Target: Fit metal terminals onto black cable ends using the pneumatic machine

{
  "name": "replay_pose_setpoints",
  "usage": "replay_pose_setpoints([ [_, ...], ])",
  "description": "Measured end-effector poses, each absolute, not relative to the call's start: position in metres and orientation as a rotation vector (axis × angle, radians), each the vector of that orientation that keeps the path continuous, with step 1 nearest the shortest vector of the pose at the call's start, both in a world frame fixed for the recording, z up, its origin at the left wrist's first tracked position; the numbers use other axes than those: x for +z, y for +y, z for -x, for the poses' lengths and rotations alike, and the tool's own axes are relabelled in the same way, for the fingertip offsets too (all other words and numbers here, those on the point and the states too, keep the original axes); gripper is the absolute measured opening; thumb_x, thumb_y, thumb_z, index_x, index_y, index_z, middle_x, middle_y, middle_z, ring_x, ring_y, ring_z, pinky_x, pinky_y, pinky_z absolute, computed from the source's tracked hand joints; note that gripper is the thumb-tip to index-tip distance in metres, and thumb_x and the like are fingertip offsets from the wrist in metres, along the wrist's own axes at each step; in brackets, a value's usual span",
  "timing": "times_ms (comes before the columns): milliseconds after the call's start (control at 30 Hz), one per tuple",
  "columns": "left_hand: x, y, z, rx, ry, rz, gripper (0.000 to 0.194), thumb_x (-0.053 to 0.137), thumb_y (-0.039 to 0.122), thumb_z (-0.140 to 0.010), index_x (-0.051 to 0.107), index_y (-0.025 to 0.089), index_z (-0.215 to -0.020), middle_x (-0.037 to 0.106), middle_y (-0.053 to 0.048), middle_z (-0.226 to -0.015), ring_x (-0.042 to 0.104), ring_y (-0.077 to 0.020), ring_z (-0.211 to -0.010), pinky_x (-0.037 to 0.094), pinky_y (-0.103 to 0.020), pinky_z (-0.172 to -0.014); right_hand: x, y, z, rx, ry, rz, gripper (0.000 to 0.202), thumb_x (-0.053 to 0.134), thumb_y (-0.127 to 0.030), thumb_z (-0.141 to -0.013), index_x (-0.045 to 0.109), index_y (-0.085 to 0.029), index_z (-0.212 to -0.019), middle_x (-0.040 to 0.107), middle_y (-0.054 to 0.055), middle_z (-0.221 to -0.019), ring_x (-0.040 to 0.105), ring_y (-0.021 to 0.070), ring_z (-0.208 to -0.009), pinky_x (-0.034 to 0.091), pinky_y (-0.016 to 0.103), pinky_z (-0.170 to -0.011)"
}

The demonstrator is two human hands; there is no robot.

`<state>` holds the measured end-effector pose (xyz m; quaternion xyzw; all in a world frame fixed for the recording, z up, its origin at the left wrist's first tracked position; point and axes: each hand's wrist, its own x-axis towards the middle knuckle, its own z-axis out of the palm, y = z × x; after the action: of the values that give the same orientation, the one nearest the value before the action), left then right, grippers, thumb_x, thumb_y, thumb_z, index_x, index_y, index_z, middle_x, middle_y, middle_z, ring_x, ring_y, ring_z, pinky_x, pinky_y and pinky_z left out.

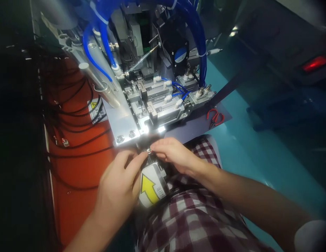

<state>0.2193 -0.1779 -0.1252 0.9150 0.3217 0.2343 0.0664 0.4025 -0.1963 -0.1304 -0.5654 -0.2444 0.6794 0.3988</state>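
Observation:
My right hand (176,154) is closed in a pinch, thumb and forefinger together, at a small shiny piece (149,151) with a touch of red. The piece is too small to name. From the other side my left hand (121,182) reaches in, its thumb and fingers curled and their tips at the same piece; what they grip is hidden. Both hands are just in front of the machine's metal base plate (126,127). Below the fingertips is a white label (163,190) with a yellow arrow, on a part close to my lap.
Pneumatic cylinders (165,106) with blue air hoses (201,38) stand beyond my hands. Black cables (76,131) lie across an orange surface (81,203) at left, near a yellow warning label (97,111). Red-handled pliers (215,119) rest at right on a grey plate.

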Motion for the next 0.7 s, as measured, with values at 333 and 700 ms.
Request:
replay_pose_setpoints([
  [333, -0.122, -0.180, -0.217, 0.675, 1.013, -2.631, 0.023, 0.049, 0.008, -0.096, 0.063, 0.014, -0.113, 0.060, -0.004, -0.098, 0.060, -0.0128, -0.087, 0.047, -0.021, -0.078, -0.152, -0.208, -0.404, 1.407, -1.075, 1.454, 0.038, 0.045, -0.047, -0.097, 0.047, -0.020, -0.070, 0.042, -0.005, -0.060, 0.038, 0.0102, -0.055, 0.031, 0.025, -0.053],
  [700, -0.121, -0.175, -0.216, 0.687, 0.959, -2.672, 0.026, 0.050, 0.002, -0.093, 0.064, 0.016, -0.110, 0.060, -0.004, -0.097, 0.059, -0.0132, -0.086, 0.047, -0.022, -0.076, -0.162, -0.208, -0.401, 1.092, -1.231, 1.324, 0.020, 0.049, -0.028, -0.095, 0.048, -0.020, -0.077, 0.046, -0.005, -0.065, 0.043, 0.0110, -0.060, 0.035, 0.027, -0.060],
])
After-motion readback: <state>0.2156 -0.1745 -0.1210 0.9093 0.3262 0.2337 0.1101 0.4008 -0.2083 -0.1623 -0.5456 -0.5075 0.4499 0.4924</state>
